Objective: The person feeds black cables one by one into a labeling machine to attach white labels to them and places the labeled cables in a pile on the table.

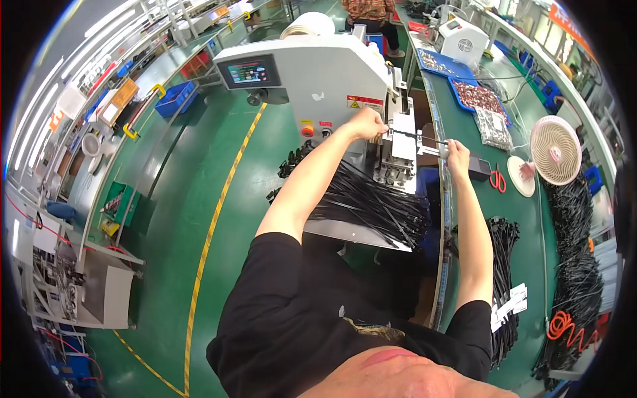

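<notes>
A thin black cable (434, 139) stretches across the metal work plate (401, 144) of a grey bench machine (332, 66). My left hand (368, 124) is closed at the cable's left end, beside the machine's front. At the right end, my right hand (458, 156) has its fingers pinched around the cable. A large bundle of black cables (371, 199) lies on the machine's tray, below my left forearm. The machine's small screen (249, 71) is lit, and a red button (307, 132) sits on its front.
On the green table at right are red scissors (497, 180), a fan (556, 150), labelled black cable bundles (503, 265), a long cable heap (577, 245) and a blue tray (474, 95) of small parts. Another person (371, 12) sits behind the machine. Shelving stands left.
</notes>
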Action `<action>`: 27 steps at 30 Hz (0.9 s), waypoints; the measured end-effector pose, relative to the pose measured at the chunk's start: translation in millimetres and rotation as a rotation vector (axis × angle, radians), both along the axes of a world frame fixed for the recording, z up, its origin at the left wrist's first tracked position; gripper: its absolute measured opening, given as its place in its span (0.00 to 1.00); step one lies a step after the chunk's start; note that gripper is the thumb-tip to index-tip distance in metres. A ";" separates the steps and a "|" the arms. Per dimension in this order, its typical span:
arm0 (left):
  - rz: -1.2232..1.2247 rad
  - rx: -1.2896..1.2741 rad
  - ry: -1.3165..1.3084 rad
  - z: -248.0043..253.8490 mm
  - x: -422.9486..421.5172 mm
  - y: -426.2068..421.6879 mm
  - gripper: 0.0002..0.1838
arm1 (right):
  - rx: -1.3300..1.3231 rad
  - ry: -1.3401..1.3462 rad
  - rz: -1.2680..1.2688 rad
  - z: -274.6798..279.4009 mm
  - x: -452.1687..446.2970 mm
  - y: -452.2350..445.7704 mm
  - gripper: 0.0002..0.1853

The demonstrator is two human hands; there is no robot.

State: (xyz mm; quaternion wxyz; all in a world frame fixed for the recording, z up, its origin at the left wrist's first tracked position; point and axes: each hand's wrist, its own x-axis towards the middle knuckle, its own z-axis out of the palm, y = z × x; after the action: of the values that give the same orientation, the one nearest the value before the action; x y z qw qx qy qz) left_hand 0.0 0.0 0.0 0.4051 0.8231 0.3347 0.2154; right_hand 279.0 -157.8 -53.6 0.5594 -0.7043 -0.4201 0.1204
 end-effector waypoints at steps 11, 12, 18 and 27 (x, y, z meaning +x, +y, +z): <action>-0.047 -0.002 0.050 4.6 -11.7 8.3 0.13 | -0.203 0.047 -0.106 28.9 -29.8 -6.1 0.21; -0.033 0.017 0.055 6.4 -12.3 5.5 0.13 | -0.220 0.058 -0.099 31.7 -33.3 -7.6 0.21; -0.037 0.071 0.050 7.0 -11.5 -2.3 0.13 | -0.168 -0.069 -0.049 26.0 -29.5 -3.4 0.20; -0.093 0.047 0.027 -9.4 -4.0 16.9 0.11 | -0.284 -0.089 -0.108 38.8 -36.2 -9.0 0.19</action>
State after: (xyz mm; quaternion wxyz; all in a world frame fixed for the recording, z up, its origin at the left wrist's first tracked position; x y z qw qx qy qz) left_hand -4.0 16.9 -9.4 0.3908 0.8498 0.2964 0.1931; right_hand 242.8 -166.8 -14.8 0.4405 -0.8027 -0.3847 0.1170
